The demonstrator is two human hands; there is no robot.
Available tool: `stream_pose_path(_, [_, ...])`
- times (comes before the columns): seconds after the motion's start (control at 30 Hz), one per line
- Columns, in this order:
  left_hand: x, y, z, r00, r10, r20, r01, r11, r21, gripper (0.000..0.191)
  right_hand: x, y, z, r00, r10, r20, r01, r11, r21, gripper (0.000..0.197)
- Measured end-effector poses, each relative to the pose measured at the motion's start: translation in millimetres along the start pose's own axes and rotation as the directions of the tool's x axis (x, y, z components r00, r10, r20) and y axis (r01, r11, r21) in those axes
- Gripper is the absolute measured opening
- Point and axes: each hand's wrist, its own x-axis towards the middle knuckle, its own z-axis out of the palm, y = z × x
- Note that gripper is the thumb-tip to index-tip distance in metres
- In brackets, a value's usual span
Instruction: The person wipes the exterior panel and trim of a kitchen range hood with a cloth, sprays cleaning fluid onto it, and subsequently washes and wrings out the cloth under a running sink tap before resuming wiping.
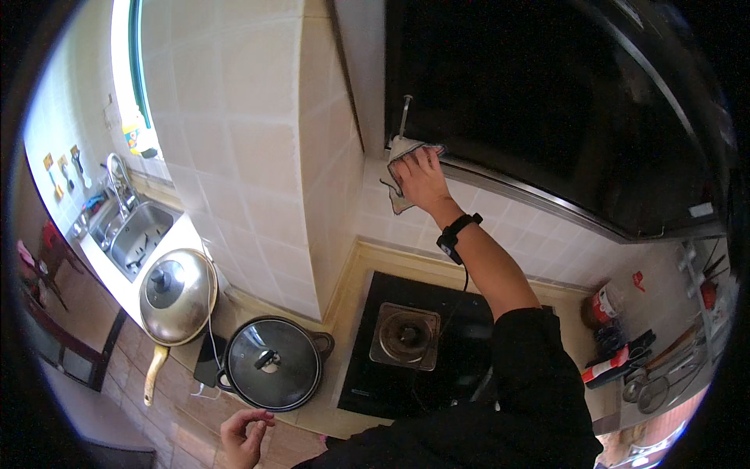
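My right hand [419, 179] presses a light cloth with a dark edge [403, 151] against the left lower corner of the black range hood [527, 117]. A thin metal rod [405, 114] rises just beyond the cloth. A wristband with a cable is on my right wrist. My left hand [246, 437] is low in the view, fingers curled, near the counter's front edge, holding nothing that shows. The black gas cooktop [404, 375] with a square burner [406, 335] lies below my right arm, which hides part of it.
Left of the cooktop stand a black pot with a glass lid [273, 363] and a lidded pan [177, 296]. A steel sink [143, 237] is farther left. A tiled wall column [328, 176] juts out beside the hood. Jars and utensils, including a strainer [653, 394], are at right.
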Motion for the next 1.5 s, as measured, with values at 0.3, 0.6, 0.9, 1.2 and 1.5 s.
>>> stream_pose_path(0.3, [-1.4,-16.4,-2.4,0.989,-0.063,-0.136,0.051,0.995,-0.091,0.016,11.3,0.0,-14.6,0.999,-0.013,0.043,0.016,0.998,-0.058,0.028])
stream_pose_path(0.6, [5.5,-15.4,-3.1,0.997,-0.059,-0.052,0.056,0.997,-0.048,0.015,30.0,-38.1,-24.9,0.951,0.304,0.055,-0.308,0.941,0.142,0.054])
stream_pose_path(0.9, [2.5,-14.1,-4.7,0.999,-0.052,-0.005,0.052,0.998,-0.03,0.017,9.8,-50.1,13.0,0.9,0.425,0.1,-0.434,0.894,0.107,0.054])
stream_pose_path(1.2, [-3.0,-15.4,-6.7,0.999,-0.043,-0.033,0.04,0.995,-0.092,0.017,41.4,-74.5,-6.9,0.869,0.494,-0.006,-0.459,0.812,0.36,0.057])
stream_pose_path(1.5, [-7.7,-16.9,-10.8,0.999,-0.027,-0.046,0.023,0.996,-0.09,0.017,70.9,-67.0,-46.0,0.833,0.539,-0.127,-0.453,0.794,0.405,0.057])
